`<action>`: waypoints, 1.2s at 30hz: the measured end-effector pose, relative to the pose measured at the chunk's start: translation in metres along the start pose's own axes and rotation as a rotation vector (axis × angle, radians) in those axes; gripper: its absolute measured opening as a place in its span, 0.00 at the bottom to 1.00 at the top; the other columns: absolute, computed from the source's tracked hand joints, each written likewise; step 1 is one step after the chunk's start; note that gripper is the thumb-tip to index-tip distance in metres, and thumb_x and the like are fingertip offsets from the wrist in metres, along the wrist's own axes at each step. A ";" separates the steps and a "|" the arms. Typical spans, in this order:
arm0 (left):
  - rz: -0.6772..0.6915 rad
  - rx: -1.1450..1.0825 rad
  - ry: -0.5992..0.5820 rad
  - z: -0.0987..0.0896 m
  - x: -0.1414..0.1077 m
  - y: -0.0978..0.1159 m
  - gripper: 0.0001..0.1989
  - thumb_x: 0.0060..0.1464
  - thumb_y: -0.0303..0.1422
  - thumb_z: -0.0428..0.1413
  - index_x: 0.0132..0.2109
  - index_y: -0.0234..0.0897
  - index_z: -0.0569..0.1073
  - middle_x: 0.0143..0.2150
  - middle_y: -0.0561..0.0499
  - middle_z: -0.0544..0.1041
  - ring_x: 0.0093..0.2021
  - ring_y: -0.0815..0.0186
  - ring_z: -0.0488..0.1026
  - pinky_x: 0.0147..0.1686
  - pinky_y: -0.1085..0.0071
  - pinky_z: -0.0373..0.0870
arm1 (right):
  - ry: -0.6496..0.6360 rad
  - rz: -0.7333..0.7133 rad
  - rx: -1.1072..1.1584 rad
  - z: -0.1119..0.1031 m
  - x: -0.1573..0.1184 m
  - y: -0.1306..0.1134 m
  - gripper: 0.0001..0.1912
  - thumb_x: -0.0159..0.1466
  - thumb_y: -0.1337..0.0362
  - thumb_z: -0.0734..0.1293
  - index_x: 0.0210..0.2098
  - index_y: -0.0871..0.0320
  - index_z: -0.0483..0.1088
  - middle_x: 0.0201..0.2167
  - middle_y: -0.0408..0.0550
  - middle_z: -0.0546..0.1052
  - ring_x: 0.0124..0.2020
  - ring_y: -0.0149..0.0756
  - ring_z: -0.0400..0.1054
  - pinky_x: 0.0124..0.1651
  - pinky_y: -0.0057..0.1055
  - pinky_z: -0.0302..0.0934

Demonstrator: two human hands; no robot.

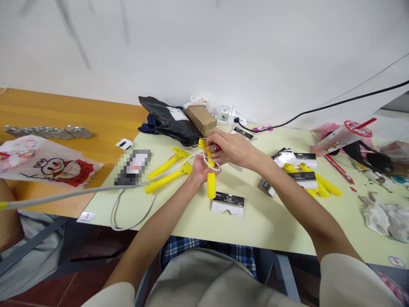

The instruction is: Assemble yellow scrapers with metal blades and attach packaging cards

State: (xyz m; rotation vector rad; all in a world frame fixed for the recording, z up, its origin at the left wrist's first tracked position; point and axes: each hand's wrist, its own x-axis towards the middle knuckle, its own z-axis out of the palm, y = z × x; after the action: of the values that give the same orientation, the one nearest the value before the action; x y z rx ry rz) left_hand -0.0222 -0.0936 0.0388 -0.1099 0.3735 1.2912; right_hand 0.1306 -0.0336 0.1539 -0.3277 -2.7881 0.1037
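My left hand (200,168) is wrapped round a yellow handle (211,183) that hangs downward over the table's middle. A white cable (207,158) loops round the handle near its top. Above it, my right hand (230,147) has its fingers closed on a small red tool (215,148) with a metal end, held against the handle's upper part. Just below the handle lies a black and white card package (228,204). Two more yellow handles (169,175) rest to the left of my left hand. Several others (322,185) lie among card packages at the right.
Behind my hands are a black plastic bag (171,121), a brown box (201,119) and a power strip (240,121). A drink cup (343,137) and crumpled tissue (377,215) sit right. Left are metal parts (47,131), a printed bag (57,166) and a person's leg (35,256).
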 end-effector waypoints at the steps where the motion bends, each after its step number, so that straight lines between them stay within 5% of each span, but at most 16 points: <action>1: 0.015 0.020 0.006 -0.001 0.000 -0.001 0.12 0.63 0.33 0.59 0.31 0.38 0.70 0.28 0.49 0.71 0.24 0.68 0.69 0.11 0.79 0.49 | 0.007 0.002 0.012 0.000 0.000 0.002 0.17 0.69 0.74 0.68 0.55 0.55 0.66 0.55 0.54 0.78 0.38 0.36 0.69 0.34 0.30 0.51; 10: -0.019 0.129 -0.082 -0.005 -0.001 -0.005 0.16 0.61 0.37 0.65 0.31 0.40 0.67 0.28 0.50 0.65 0.27 0.67 0.65 0.15 0.75 0.53 | 0.084 -0.024 0.222 0.003 0.000 0.010 0.15 0.70 0.76 0.62 0.52 0.54 0.67 0.50 0.51 0.79 0.40 0.38 0.72 0.38 0.32 0.57; 17: -0.090 0.130 -0.133 -0.003 -0.003 -0.003 0.09 0.58 0.32 0.65 0.35 0.40 0.72 0.29 0.49 0.68 0.28 0.65 0.66 0.18 0.73 0.57 | 0.109 -0.037 0.286 -0.009 0.010 0.023 0.02 0.75 0.67 0.66 0.44 0.54 0.70 0.42 0.48 0.78 0.38 0.38 0.68 0.41 0.33 0.58; 21: -0.065 0.106 -0.120 -0.002 -0.002 -0.004 0.10 0.54 0.28 0.65 0.40 0.41 0.73 0.34 0.47 0.72 0.30 0.65 0.69 0.14 0.77 0.49 | 0.084 -0.052 0.260 -0.020 0.012 0.029 0.06 0.77 0.66 0.66 0.40 0.54 0.71 0.38 0.46 0.77 0.35 0.37 0.66 0.39 0.32 0.55; 28: -0.014 0.098 -0.168 -0.005 0.003 -0.009 0.18 0.41 0.23 0.65 0.41 0.40 0.74 0.41 0.45 0.75 0.39 0.65 0.80 0.16 0.85 0.53 | 0.050 -0.109 0.168 -0.037 0.007 0.026 0.12 0.80 0.61 0.64 0.39 0.54 0.72 0.38 0.47 0.75 0.33 0.36 0.65 0.38 0.33 0.55; 36: -0.017 0.129 -0.114 0.003 -0.005 -0.009 0.09 0.54 0.22 0.62 0.39 0.37 0.72 0.38 0.48 0.76 0.31 0.71 0.76 0.21 0.82 0.65 | -0.048 -0.071 -0.070 -0.053 -0.010 0.021 0.15 0.84 0.57 0.61 0.44 0.54 0.74 0.38 0.48 0.73 0.34 0.38 0.67 0.36 0.35 0.55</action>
State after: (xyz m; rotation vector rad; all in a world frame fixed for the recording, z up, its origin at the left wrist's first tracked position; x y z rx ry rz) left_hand -0.0146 -0.1001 0.0418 0.0690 0.3567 1.2473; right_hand 0.1616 -0.0134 0.1984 -0.2460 -2.8518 -0.0033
